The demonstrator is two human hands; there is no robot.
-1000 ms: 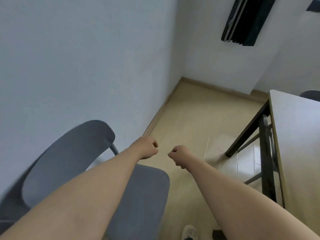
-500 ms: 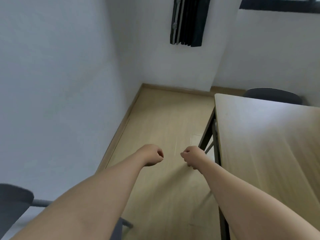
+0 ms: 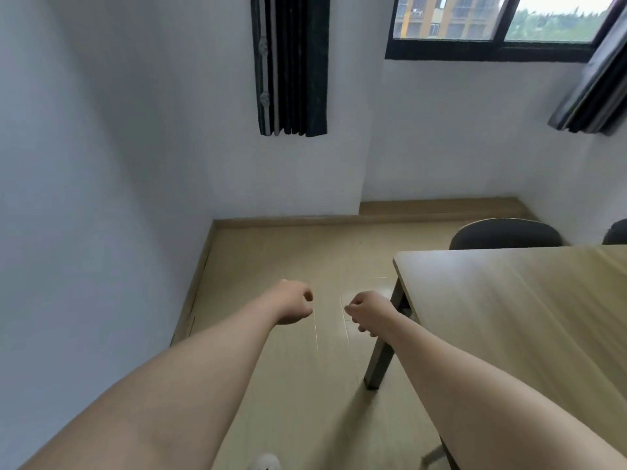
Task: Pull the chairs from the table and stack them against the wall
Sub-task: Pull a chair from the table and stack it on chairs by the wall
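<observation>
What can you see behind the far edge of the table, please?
Behind the table, two dark chair backrests show; their seats and legs are hidden by the tabletop.

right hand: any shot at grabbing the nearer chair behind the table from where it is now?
Probably not. The right hand hangs by the table corner, and the chair sits beyond its far edge.

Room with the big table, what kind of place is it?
Probably a small meeting room or study room: a long wooden table, dark chairs tucked in on its far side, plain white walls and a curtained window.
</observation>
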